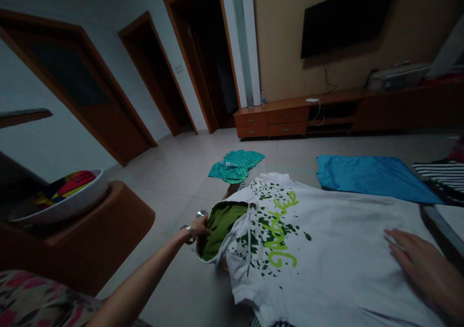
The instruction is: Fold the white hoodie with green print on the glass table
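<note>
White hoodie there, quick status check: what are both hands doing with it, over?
Left hand gripping green-lined hood of white hoodie with green splatter print. Right hand flat on its body, open. Teal folded cloth and blue cloth lie beyond.

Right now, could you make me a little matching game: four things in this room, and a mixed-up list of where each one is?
Things:
1. hoodie
2. teal cloth
3. TV
4. bowl

Places:
A. on the wall
B. on the brown stand at left
C. under both hands
D. beyond the hoodie, folded

Pairs: 1-C, 2-D, 3-A, 4-B. The left hand grips the hood; the right hand lies flat on the hoodie.
</note>
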`<state>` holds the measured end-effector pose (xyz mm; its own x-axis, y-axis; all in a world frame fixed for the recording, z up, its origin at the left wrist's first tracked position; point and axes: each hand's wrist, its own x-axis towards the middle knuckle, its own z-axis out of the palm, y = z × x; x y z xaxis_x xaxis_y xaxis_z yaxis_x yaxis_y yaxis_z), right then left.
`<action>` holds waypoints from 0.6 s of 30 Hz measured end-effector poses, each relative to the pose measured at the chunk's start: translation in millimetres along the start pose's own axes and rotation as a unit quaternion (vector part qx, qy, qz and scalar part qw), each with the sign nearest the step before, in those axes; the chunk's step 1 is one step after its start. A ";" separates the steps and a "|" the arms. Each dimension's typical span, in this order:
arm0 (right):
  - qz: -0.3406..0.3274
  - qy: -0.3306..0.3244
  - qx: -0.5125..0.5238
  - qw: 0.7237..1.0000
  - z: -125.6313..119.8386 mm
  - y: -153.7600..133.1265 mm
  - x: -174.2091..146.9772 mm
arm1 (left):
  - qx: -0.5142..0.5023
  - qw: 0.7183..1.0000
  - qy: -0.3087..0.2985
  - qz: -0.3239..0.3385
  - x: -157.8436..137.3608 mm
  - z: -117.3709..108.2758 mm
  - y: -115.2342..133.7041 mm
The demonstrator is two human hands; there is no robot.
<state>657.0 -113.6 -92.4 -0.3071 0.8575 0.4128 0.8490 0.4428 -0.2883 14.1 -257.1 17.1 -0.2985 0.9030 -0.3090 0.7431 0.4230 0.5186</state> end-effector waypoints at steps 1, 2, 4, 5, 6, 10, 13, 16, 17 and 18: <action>-0.006 -0.003 -0.002 1.000 -5.1 -10.8 -16.6 | 0.005 1.000 0.030 0.003 -4.0 -0.4 6.5; -0.010 -0.010 -0.006 1.000 -8.6 -19.7 -32.1 | 0.011 0.998 0.066 0.003 -5.5 -6.3 13.8; -0.008 -0.026 -0.017 0.999 -11.7 -31.8 -56.9 | 0.026 0.988 0.152 0.000 -3.5 -34.2 29.3; -0.004 -0.033 -0.023 0.999 -12.0 -35.8 -65.4 | 0.034 0.980 0.197 -0.002 -0.7 -54.2 36.7; 0.000 -0.039 -0.026 0.999 -12.0 -39.4 -71.2 | 0.041 0.969 0.242 -0.004 2.8 -75.7 43.4; 0.012 -0.054 0.013 0.998 -14.3 -56.4 -72.6 | 0.037 0.936 0.350 -0.015 13.8 -134.4 61.9; 0.041 -0.043 0.067 0.996 -26.2 -66.8 -71.4 | 0.026 0.946 0.322 0.000 7.8 -120.5 67.9; 0.095 0.021 0.094 0.991 -49.1 -59.9 -89.4 | 0.038 0.957 0.286 0.029 -12.3 -70.5 65.7; 0.118 0.046 0.090 0.988 -57.9 -54.0 -100.6 | 0.051 0.957 0.281 0.040 -20.7 -51.2 62.3; 0.142 0.065 0.081 0.984 -66.6 -47.2 -113.6 | 0.068 0.957 0.275 0.057 -29.3 -32.3 57.5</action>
<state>680.5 -249.4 -68.1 -0.0001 0.9170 0.3988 0.8096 0.2342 -0.5383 46.2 -256.8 81.8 -0.4542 0.8609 0.2293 0.8490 0.3403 0.4042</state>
